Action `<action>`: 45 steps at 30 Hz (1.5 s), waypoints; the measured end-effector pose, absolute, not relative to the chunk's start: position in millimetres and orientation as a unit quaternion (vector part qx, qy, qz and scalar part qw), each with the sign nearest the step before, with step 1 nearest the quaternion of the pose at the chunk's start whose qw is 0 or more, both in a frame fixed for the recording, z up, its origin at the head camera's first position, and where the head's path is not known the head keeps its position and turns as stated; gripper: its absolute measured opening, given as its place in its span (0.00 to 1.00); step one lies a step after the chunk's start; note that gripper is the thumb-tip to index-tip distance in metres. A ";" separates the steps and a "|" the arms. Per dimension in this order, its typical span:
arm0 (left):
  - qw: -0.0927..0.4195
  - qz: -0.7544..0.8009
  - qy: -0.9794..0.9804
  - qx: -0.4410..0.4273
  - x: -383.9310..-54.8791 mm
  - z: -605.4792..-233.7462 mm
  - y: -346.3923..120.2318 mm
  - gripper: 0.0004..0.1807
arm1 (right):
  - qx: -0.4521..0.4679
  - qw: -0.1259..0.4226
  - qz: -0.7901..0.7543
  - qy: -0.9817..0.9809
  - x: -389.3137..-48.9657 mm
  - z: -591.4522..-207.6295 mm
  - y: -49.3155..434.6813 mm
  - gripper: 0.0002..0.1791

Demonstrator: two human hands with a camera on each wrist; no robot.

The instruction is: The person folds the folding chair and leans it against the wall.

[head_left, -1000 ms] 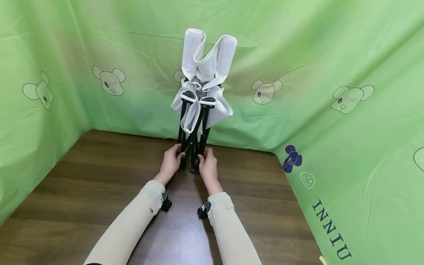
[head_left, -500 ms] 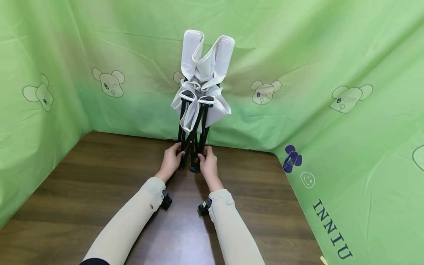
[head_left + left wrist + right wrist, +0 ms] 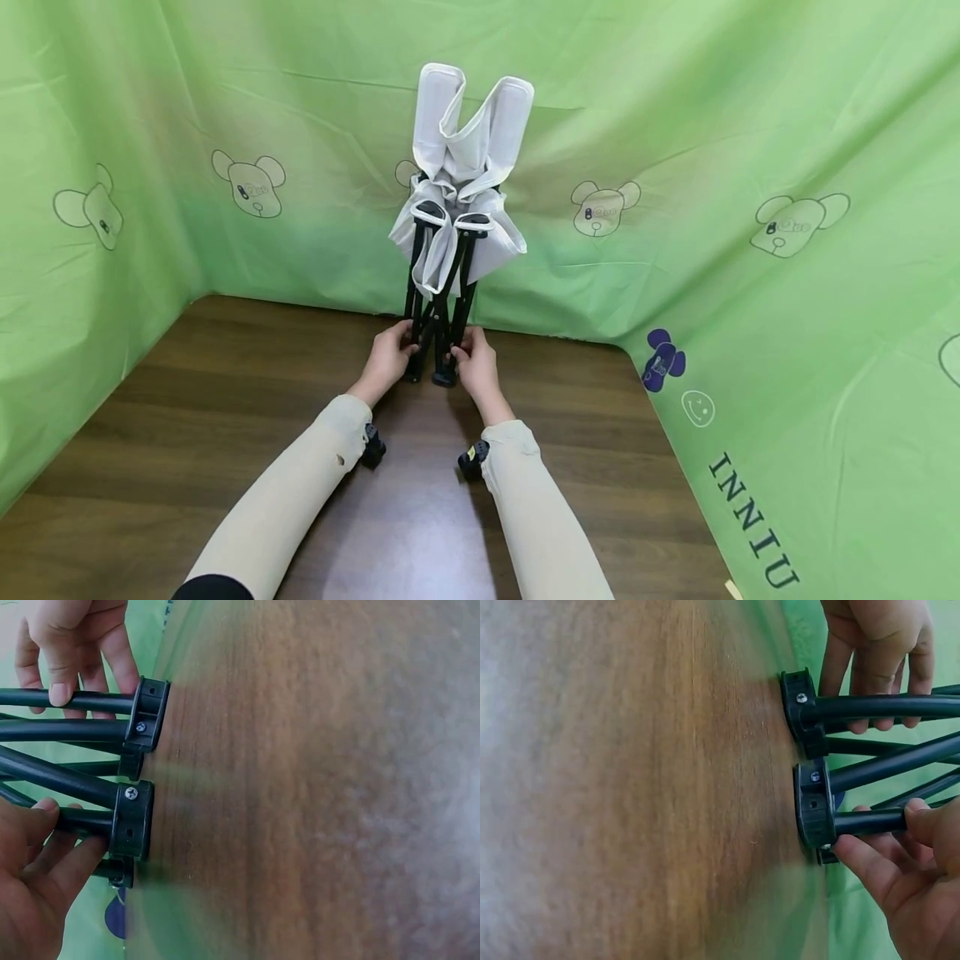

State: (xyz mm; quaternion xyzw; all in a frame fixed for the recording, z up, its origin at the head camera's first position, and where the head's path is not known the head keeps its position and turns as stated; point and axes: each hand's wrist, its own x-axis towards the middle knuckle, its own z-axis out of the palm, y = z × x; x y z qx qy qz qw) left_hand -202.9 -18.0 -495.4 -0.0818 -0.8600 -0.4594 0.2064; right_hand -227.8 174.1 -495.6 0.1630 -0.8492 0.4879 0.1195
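Observation:
A folded camping chair [image 3: 468,154] with white fabric and black tubular legs stands upright near the back of the table in the head view. My left hand [image 3: 386,360] grips a leg on the left side, low down. On the opposite side my right hand [image 3: 477,367] holds another leg, thumb in front. In the left wrist view, the left thumb and fingers pinch a black tube [image 3: 84,820] just above its plastic foot [image 3: 132,819]. The right wrist view shows the right thumb on a tube [image 3: 870,820], one finger close to the foot [image 3: 814,804].
The brown wooden table [image 3: 187,467] spreads in front of and beside the chair. Green curtains [image 3: 720,125] printed with bear heads hang at the back and both sides, the rear one close behind the chair.
The right hand has shifted slightly right and away from the body, and the left hand slightly away too. The chair's feet sit a little farther back; both hands keep hold of the legs.

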 end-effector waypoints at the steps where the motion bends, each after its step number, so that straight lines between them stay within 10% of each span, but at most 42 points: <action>1: 0.207 -0.458 -0.861 -0.081 -202.5 -495.3 -17.8 0.19 | 0.161 0.122 0.487 -0.850 -227.3 -495.2 173.8 0.14; 45: 0.200 -0.445 -0.871 -0.064 -200.0 -496.6 -9.6 0.20 | 0.114 0.142 0.449 -0.875 -223.0 -493.3 165.9 0.16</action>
